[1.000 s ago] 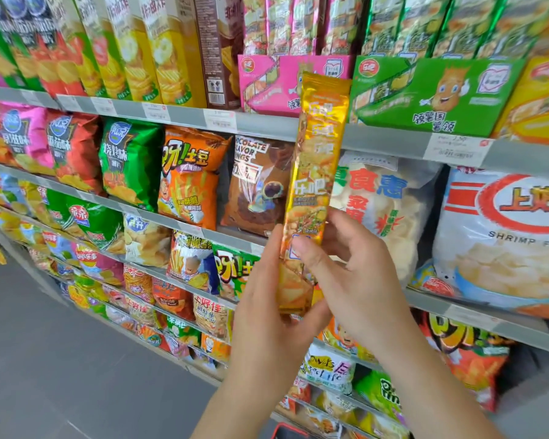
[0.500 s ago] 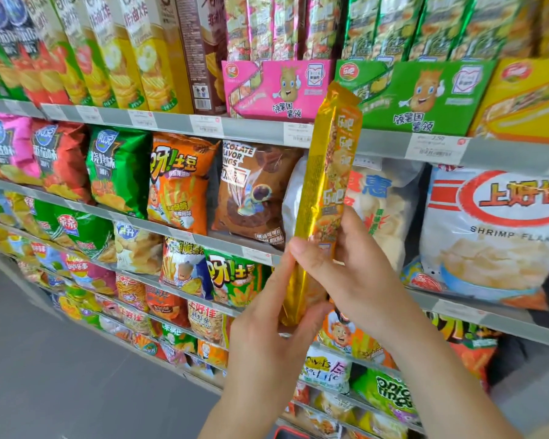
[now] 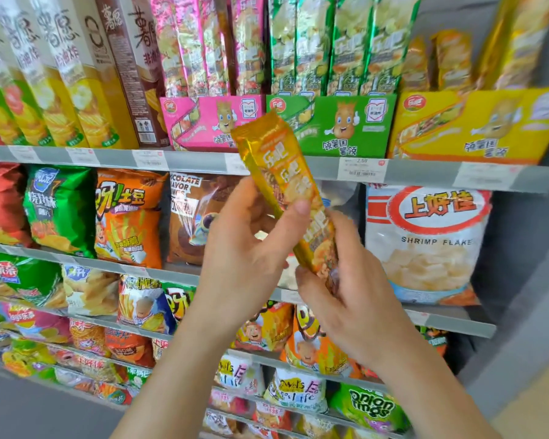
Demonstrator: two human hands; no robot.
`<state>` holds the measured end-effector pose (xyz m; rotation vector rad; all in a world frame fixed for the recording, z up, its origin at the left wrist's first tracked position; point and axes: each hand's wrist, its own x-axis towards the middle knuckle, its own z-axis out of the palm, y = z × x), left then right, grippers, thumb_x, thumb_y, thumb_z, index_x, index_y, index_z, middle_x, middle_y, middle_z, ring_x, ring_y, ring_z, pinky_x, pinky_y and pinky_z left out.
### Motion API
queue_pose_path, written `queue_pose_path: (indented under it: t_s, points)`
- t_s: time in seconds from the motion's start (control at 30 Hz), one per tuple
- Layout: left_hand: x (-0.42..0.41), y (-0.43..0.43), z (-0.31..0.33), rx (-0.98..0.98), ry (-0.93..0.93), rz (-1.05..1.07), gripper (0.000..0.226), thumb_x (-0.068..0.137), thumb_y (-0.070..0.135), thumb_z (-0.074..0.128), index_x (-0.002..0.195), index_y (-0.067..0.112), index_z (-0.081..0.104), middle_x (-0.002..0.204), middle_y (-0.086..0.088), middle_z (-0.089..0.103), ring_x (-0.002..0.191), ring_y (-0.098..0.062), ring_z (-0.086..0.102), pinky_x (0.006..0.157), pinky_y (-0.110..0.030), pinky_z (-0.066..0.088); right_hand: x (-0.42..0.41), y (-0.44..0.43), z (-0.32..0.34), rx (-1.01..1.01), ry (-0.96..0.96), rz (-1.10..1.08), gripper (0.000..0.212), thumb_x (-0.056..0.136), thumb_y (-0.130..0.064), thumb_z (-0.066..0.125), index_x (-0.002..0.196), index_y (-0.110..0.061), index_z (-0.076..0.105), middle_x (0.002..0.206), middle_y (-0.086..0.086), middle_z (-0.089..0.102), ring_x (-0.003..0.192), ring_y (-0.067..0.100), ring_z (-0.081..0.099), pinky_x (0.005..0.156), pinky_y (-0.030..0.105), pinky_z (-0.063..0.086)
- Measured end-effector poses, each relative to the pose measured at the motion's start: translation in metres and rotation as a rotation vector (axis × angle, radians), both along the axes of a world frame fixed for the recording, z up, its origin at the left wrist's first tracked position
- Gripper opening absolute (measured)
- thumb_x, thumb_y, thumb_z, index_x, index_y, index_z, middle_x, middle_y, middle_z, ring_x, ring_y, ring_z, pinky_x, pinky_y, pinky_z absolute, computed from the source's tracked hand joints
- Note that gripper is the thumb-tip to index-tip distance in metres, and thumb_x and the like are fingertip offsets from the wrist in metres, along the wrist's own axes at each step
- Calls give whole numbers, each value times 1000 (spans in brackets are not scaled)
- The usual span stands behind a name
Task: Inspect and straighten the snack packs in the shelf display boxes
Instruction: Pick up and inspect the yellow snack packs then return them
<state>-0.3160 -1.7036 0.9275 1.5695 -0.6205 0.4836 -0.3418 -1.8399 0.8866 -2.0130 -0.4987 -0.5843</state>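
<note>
I see both hands together on one golden snack pack (image 3: 286,191), which is below and to the left of the yellow display box (image 3: 476,125); the right hand (image 3: 346,299) grips the lower end of the pack with curled fingers, and the left hand (image 3: 244,258) pinches its middle part, the thumb (image 3: 300,208) lying on the printed front. The long axis of the pack is tilted; its upper end leans away from the yellow display box, towards the pink display box (image 3: 203,122); the pack touches no box. I judge that it belongs in the yellow display box, because the colour agrees; so the coming move goes up and to the right, and the right hand is the nearer one; the pack should first be turned upright, like the golden packs (image 3: 450,58) standing in that box.
</note>
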Motion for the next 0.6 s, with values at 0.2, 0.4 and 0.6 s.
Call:
queue_pose_path:
  t_s: [0.2, 0.4, 0.6]
  points:
    - [22, -37, 48, -136, -126, -61, 4, 100, 21, 50, 101, 18, 53, 72, -3, 60, 64, -21, 49, 49, -53, 42, -1, -31, 4, 24, -36, -91, 56, 83, -42, 61, 129, -53, 31, 85, -16, 66, 59, 5, 62, 50, 13, 44]
    - [32, -85, 97, 113, -116, -236, 49, 82, 27, 71, 123, 12, 49, 85, -14, 69, 68, -30, 66, 50, -41, 52, -2, -68, 28, 74, -80, -404, 52, 72, -55, 53, 118, -36, 37, 72, -9, 63, 61, 19, 59, 56, 41, 50]
    - [37, -117, 149, 165, -303, -179, 50, 77, 27, 79, 116, 20, 47, 90, -7, 74, 75, -30, 71, 68, -50, 58, 6, -108, 76, -24, -239, -541, 70, 82, -49, 60, 141, -27, 29, 119, 0, 64, 106, 23, 62, 88, 37, 49]
